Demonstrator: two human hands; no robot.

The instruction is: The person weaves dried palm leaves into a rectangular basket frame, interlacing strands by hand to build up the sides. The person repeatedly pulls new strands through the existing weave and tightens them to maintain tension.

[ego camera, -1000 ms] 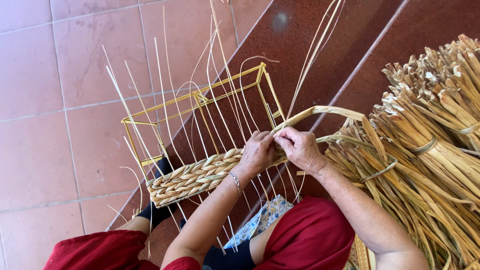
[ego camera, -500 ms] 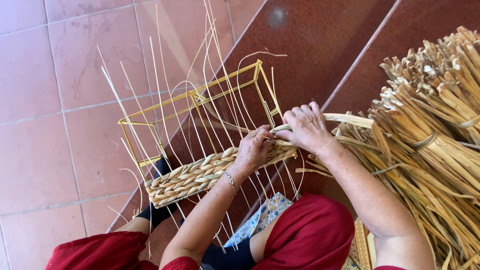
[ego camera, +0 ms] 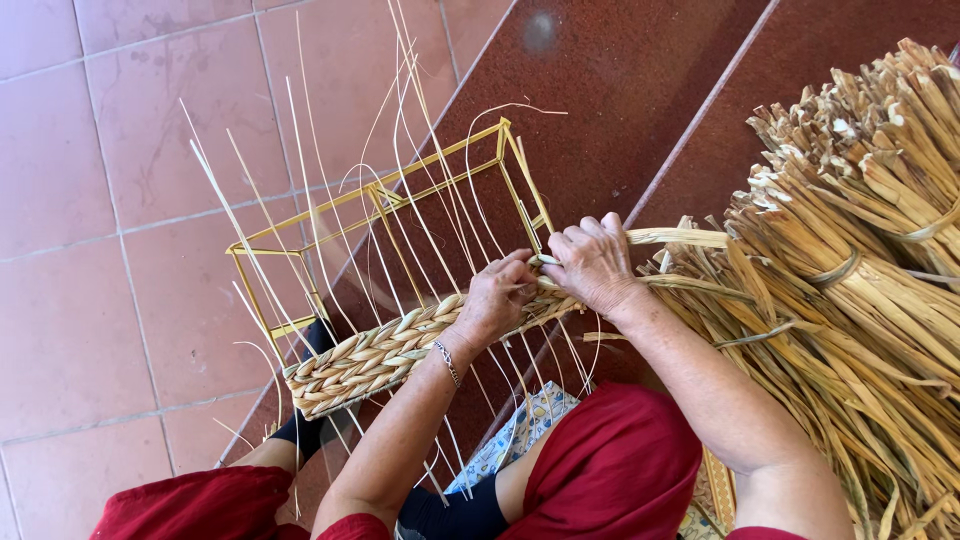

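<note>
Gripping the woven band (ego camera: 400, 345) near its right end, the left hand (ego camera: 497, 300) was closed on the braided straw, with the fingers curled over the top edge and the thumb side toward the body. The right hand (ego camera: 592, 262) lay just beside it, touching it at the fingertips, and it pinched a flat straw strand (ego camera: 680, 237) that ran away to the right toward the bundles. Both hands met at the same point of the weave, on the near long side of the yellow wire frame (ego camera: 395, 200).

This frame was a box-shaped skeleton of thin rods, and it stood tilted on the floor, partly on the pink tiles (ego camera: 90, 200) and partly on the dark red floor (ego camera: 620, 90). The woven band covered only the lower near side of it. Many thin pale stakes (ego camera: 300, 180) rose from the band, passing through the frame and spreading upward.

At the right, large bundles of dried straw (ego camera: 860, 250) lay tied with straw loops, close to the right forearm. The person wore a thin bracelet (ego camera: 447, 362) on the left wrist and red clothing (ego camera: 610, 470), and a dark sock (ego camera: 312, 345) showed just below the left end of the band.
</note>
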